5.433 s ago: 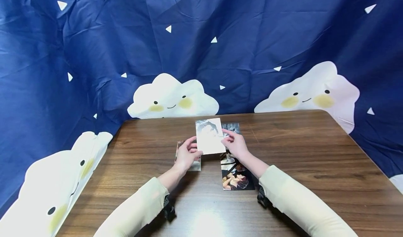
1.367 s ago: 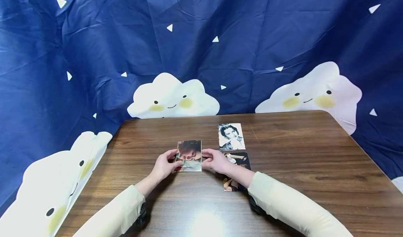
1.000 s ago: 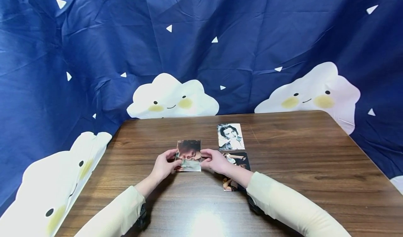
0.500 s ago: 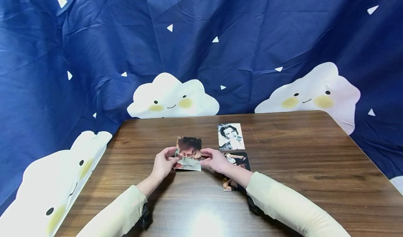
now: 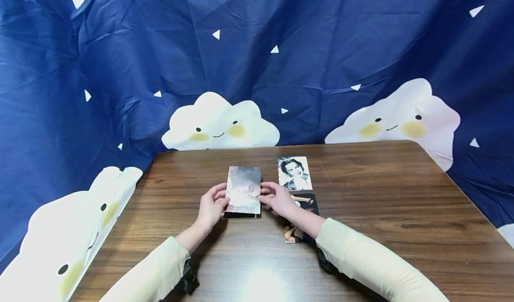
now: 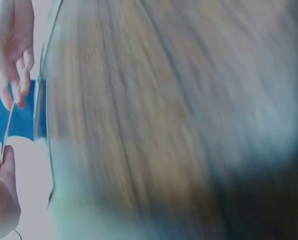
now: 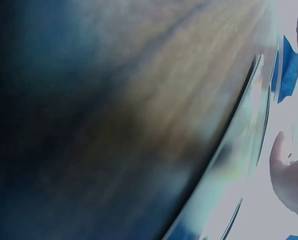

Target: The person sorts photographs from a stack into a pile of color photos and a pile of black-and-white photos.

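Note:
A glossy photo card (image 5: pixel 243 190), washed out by glare, is held between both hands above the table. My left hand (image 5: pixel 211 207) pinches its left edge, thumb in front and fingers behind. The right hand (image 5: pixel 277 198) pinches the opposite edge. In the left wrist view the photo card (image 6: pixel 8 124) shows as a thin edge between the two hands. Below its lower edge a dark strip of another card (image 5: pixel 241 215) shows; the rest of that one is hidden.
A black-and-white portrait photo card (image 5: pixel 295 173) lies to the right of the hands. Just in front of it lies a dark colour photo card (image 5: pixel 295 234), partly covered by the right forearm. The wooden table (image 5: pixel 381 195) ends at a blue curtain (image 5: pixel 241 61) with clouds.
Since 5.4 s ago the black-and-white card has been laid down at the right. Over the last second the hands have lifted the colour portrait card and tilted it, exposing a card beneath.

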The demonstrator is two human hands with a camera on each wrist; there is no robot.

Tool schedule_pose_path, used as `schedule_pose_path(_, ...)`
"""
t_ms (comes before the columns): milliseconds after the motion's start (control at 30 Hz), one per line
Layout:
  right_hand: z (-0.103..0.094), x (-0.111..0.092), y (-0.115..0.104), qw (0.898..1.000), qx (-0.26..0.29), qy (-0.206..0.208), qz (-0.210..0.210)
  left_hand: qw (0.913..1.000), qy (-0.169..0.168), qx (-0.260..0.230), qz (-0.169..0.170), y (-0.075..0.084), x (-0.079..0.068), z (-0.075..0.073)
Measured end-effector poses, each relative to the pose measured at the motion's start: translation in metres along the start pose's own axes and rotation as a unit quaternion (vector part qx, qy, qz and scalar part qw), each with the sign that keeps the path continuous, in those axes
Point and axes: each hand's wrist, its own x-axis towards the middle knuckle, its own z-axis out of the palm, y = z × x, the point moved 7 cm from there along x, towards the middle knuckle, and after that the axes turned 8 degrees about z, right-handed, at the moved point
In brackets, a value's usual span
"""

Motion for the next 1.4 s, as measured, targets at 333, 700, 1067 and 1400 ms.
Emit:
schedule_pose_path(333,-0.022,0.0,-0.001,0.999,-0.002,0.03,-0.016,0.9988,-0.028,-0.041,-0.004,0.016,-0.009,0.021)
schedule_pose_path(700,-0.054,-0.024,-0.015,0.998,0.016,0.005,-0.056,0.9932,-0.08,-0.085,-0.003,0.027,-0.017,0.05)
schedule_pose_path(1067,-0.091,-0.034,0.004,0.997,0.0,0.023,-0.07,0.985,-0.137,-0.102,0.021,0.037,-0.02,0.087)
schedule_pose_path(1400,-0.117,-0.057,0.014,0.998,-0.022,0.014,-0.062,0.9745,-0.202,-0.098,0.01,0.036,-0.032,0.115)
